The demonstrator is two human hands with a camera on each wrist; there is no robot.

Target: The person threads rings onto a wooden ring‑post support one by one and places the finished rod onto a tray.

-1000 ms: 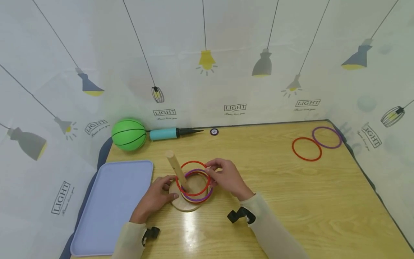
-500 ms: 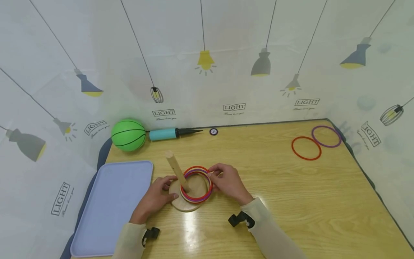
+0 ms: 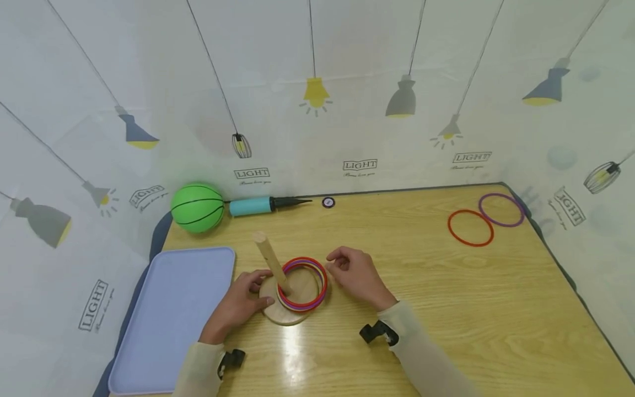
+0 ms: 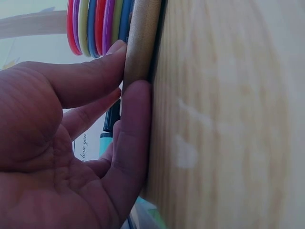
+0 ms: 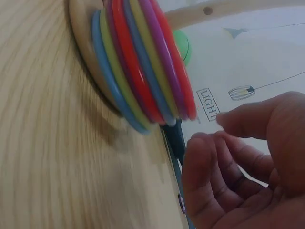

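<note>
A wooden peg rises, leaning in the head view, from a round wooden base. Several rings are stacked around it, with a red ring on top and purple, yellow, blue and red ones beneath. My left hand holds the left edge of the base, its thumb and fingers against the rim in the left wrist view. Just right of the stack, my right hand hovers apart from the rings. Its fingers are loosely curled and nothing is between them.
At the far right lie a red ring and a purple ring. A lilac tray sits on the left. Along the back edge are a green ball, a blue hand pump and a small dark disc.
The right hand has lowered a red ring onto the stack, let go of it and drawn back to the right. My left hand stays on the base.
</note>
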